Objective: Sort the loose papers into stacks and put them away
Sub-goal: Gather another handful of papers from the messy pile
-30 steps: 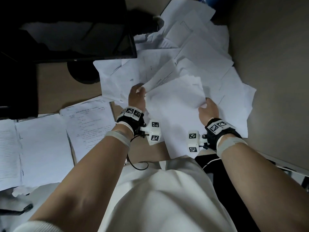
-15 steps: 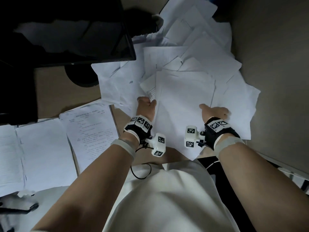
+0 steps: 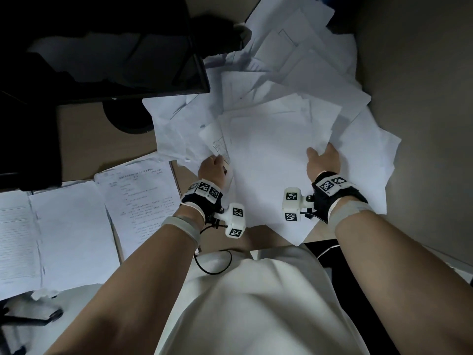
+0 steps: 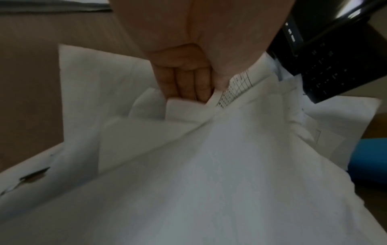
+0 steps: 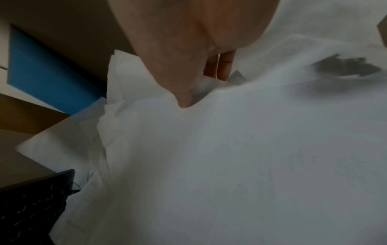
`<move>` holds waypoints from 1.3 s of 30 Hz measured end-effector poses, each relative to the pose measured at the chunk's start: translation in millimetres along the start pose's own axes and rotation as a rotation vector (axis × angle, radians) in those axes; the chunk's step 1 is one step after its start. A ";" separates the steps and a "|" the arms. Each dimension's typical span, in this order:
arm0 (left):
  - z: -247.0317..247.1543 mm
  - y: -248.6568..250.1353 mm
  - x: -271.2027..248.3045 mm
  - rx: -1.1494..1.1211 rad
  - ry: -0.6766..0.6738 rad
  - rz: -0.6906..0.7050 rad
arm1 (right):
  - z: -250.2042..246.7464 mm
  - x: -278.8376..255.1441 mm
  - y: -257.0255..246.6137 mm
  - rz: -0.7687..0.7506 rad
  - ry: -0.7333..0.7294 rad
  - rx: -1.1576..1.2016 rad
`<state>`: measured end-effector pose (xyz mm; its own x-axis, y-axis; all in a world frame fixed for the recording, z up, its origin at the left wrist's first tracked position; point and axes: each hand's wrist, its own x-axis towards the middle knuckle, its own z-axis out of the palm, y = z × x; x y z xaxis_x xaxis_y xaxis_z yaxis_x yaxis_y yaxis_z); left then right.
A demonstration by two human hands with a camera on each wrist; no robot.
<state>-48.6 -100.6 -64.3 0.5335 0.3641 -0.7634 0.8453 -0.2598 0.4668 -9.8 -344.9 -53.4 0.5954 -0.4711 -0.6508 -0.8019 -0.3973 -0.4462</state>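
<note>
A bundle of white sheets (image 3: 271, 155) lies in front of me on top of a loose pile of papers (image 3: 307, 60). My left hand (image 3: 213, 167) grips the bundle's left edge. The left wrist view shows that hand (image 4: 188, 86) with fingers curled beneath and thumb on a sheet printed with a table. My right hand (image 3: 323, 160) holds the right edge. In the right wrist view its thumb (image 5: 184, 99) lies on top and its fingers (image 5: 222, 66) are under the paper. The bundle's near corner hangs over the desk edge.
Left of the bundle lie sorted stacks: a printed sheet (image 3: 138, 201), a blank-topped stack (image 3: 69, 231) and another (image 3: 12, 239). A dark monitor (image 3: 102, 47) with a round base (image 3: 128, 119) stands at the back left. A black keyboard (image 4: 314, 74) and a blue object (image 5: 48, 74) lie by the pile. A wall is on the right.
The bundle was held up and crumpled between my hands a second ago; it now lies flatter on the pile, with both hands spread to its side edges.
</note>
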 end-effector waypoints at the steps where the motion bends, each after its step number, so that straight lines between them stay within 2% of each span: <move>1: 0.6 -8.2 8.4 -0.071 0.020 -0.006 | -2.8 -3.1 -0.6 -0.022 0.022 -0.006; 4: 6.5 -40.0 46.9 -0.168 0.074 -0.017 | -9.3 -8.1 3.9 -0.073 0.021 -0.076; 7: 0.5 -22.7 29.9 -0.161 0.069 -0.014 | -7.7 -11.2 4.2 -0.134 -0.023 -0.103; 11: -8.0 -10.2 11.4 -0.191 0.032 -0.047 | 7.4 -14.7 -9.1 -0.199 -0.100 -0.011; 14: -22.1 1.5 -4.9 -0.257 0.029 -0.093 | 16.9 -14.2 -19.4 -0.170 -0.135 0.081; 16: -24.4 -0.1 -6.2 -0.404 0.012 -0.170 | 20.0 -12.7 -21.9 -0.120 -0.179 -0.015; 18: -19.0 -8.4 -0.1 -0.452 -0.032 -0.232 | 22.8 -11.3 -20.8 -0.081 -0.222 -0.148; 19: -16.4 -8.3 -3.3 -0.399 -0.059 -0.233 | 24.0 -13.2 -20.9 -0.087 -0.270 -0.199; 22: -4.4 4.7 -20.1 -0.220 -0.146 -0.109 | 30.6 -22.2 -22.4 -0.155 -0.439 -0.259; 24: 5.6 7.5 -18.4 -0.192 -0.138 -0.092 | 34.2 -22.7 -16.7 -0.173 -0.446 -0.265; 27: 3.0 11.5 -13.4 -0.137 -0.023 -0.039 | 31.8 -24.7 -8.1 -0.091 -0.392 -0.176; 30: -2.2 11.6 -11.9 -0.038 -0.042 0.004 | 23.9 -30.6 3.3 0.004 -0.461 -0.155; 32: 0.7 18.9 -14.0 0.007 -0.104 0.091 | 19.7 -31.6 9.0 0.035 -0.371 -0.074; 35: 6.5 43.4 -15.6 0.005 -0.172 0.210 | 9.2 -28.3 7.6 0.103 -0.131 0.145; 37: 13.0 60.3 -11.5 0.148 -0.185 0.281 | -0.1 -21.2 1.1 0.162 -0.026 0.231; 39: 19.7 72.7 -2.8 0.356 -0.126 0.367 | -5.2 -8.5 -1.6 0.184 0.020 0.214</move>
<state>10.8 -138.2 -37.0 0.7664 0.0877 -0.6364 0.5300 -0.6461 0.5493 -13.3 -344.4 -44.0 0.4383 -0.5364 -0.7212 -0.8872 -0.1298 -0.4427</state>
